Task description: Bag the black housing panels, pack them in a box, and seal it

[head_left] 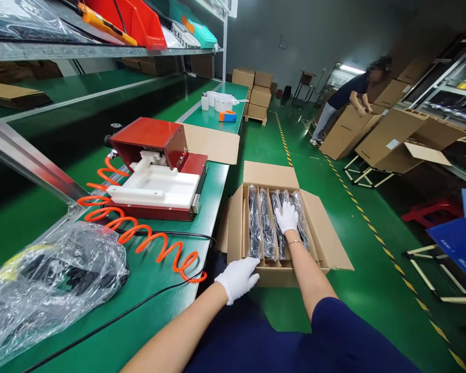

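Note:
An open cardboard box (277, 276) stands beside the green bench, its flaps folded out. Upright cardboard dividers split it, and black items in clear plastic bags (255, 220) fill the slots. My right hand (287, 216), in a white glove, lies with spread fingers on the bagged items right of the middle. At the box's near left corner is my left hand (237, 280), also white-gloved, its fingertips over the near edge and its fingers partly apart, with nothing visible in it.
A red machine (151, 140) with a white tray sits on the green bench (213, 199), beside a coiled orange hose (163, 246) and a clear plastic bag (73, 269). Stacked cartons (258, 96) stand farther back. Another person (344, 96) bends over a large carton (347, 129) at the back right.

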A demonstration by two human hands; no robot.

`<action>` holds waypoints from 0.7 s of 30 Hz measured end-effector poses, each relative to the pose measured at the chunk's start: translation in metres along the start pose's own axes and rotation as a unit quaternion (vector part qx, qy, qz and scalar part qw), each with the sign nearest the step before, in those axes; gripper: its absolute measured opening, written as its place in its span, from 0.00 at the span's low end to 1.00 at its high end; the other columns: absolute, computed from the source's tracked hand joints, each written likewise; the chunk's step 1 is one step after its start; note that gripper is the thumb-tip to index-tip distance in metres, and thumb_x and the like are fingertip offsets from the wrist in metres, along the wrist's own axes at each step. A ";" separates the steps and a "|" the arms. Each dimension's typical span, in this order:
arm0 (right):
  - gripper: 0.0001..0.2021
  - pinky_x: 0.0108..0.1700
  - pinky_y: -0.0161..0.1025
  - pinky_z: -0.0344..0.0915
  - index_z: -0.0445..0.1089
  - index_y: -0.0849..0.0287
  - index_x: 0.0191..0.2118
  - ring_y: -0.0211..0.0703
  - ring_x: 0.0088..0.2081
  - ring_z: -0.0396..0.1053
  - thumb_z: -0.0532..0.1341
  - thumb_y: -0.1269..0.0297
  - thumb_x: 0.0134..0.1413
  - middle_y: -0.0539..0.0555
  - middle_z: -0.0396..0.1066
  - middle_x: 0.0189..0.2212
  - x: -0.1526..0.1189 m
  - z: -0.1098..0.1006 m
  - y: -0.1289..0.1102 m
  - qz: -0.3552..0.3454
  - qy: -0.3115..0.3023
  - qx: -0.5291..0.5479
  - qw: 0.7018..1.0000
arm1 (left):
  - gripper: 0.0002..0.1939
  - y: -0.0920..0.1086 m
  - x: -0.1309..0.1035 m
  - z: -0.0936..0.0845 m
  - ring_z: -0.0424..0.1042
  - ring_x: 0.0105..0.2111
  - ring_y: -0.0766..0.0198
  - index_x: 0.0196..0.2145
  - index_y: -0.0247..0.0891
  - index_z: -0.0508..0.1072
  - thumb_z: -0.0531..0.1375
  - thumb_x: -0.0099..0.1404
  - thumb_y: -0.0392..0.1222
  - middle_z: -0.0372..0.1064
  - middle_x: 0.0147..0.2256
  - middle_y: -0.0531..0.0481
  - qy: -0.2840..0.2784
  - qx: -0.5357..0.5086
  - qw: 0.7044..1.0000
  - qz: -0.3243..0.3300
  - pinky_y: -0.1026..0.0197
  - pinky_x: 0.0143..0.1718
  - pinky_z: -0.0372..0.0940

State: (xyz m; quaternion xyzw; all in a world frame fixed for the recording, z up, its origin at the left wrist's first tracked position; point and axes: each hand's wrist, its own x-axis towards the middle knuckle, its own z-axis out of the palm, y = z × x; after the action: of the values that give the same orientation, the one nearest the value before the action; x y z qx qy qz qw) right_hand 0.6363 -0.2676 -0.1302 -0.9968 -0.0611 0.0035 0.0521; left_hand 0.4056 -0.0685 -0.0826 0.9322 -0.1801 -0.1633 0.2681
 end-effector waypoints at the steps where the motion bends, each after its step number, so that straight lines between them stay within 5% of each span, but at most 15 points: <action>1: 0.29 0.65 0.56 0.45 0.52 0.67 0.68 0.59 0.65 0.54 0.43 0.55 0.69 0.70 0.55 0.66 0.001 -0.002 0.014 0.018 -0.015 -0.002 1.000 | 0.27 0.001 0.000 0.000 0.69 0.58 0.44 0.62 0.34 0.64 0.50 0.69 0.48 0.68 0.59 0.36 -0.003 0.001 1.000 0.002 0.44 0.59 0.64; 5: 0.26 0.62 0.50 0.53 0.66 0.64 0.59 0.55 0.55 0.67 0.50 0.50 0.66 0.66 0.71 0.54 0.010 -0.004 0.039 0.020 -0.057 0.001 0.998 | 0.28 0.005 -0.001 -0.002 0.68 0.58 0.43 0.63 0.32 0.64 0.50 0.69 0.47 0.66 0.60 0.35 -0.015 0.005 1.000 0.004 0.44 0.60 0.63; 10: 0.26 0.65 0.47 0.46 0.55 0.64 0.66 0.52 0.66 0.54 0.44 0.56 0.69 0.66 0.56 0.66 0.018 0.007 0.010 -0.021 -0.012 0.008 1.000 | 0.29 0.007 -0.002 -0.007 0.70 0.57 0.44 0.64 0.33 0.63 0.50 0.69 0.47 0.67 0.59 0.37 -0.027 0.002 0.999 -0.025 0.45 0.59 0.65; 14: 0.21 0.63 0.44 0.51 0.65 0.62 0.58 0.51 0.57 0.66 0.50 0.58 0.67 0.65 0.70 0.56 0.021 0.013 -0.004 -0.031 -0.044 0.024 0.998 | 0.29 0.005 -0.002 -0.006 0.66 0.60 0.46 0.64 0.32 0.62 0.50 0.70 0.47 0.65 0.61 0.36 -0.028 0.013 0.999 -0.028 0.48 0.62 0.61; 17: 0.21 0.64 0.46 0.50 0.67 0.59 0.55 0.50 0.57 0.66 0.47 0.53 0.69 0.62 0.71 0.54 0.026 0.002 0.016 -0.015 -0.027 0.038 0.999 | 0.28 0.003 -0.002 -0.003 0.68 0.59 0.47 0.64 0.34 0.62 0.50 0.70 0.47 0.66 0.60 0.37 -0.034 0.021 0.999 -0.037 0.49 0.61 0.62; 21: 0.27 0.64 0.46 0.50 0.56 0.69 0.65 0.52 0.64 0.57 0.40 0.57 0.70 0.68 0.58 0.65 0.012 -0.009 0.064 0.056 0.012 0.049 0.997 | 0.27 0.004 -0.002 0.001 0.69 0.58 0.48 0.64 0.36 0.63 0.50 0.70 0.48 0.67 0.60 0.38 -0.040 0.035 0.998 -0.031 0.48 0.61 0.63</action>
State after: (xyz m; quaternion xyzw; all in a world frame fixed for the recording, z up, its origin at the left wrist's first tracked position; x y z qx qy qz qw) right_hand 0.6562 -0.3307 -0.1280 -0.9948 -0.0047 -0.0026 0.1013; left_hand 0.4028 -0.0714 -0.0805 0.9389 -0.1674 -0.2022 0.2226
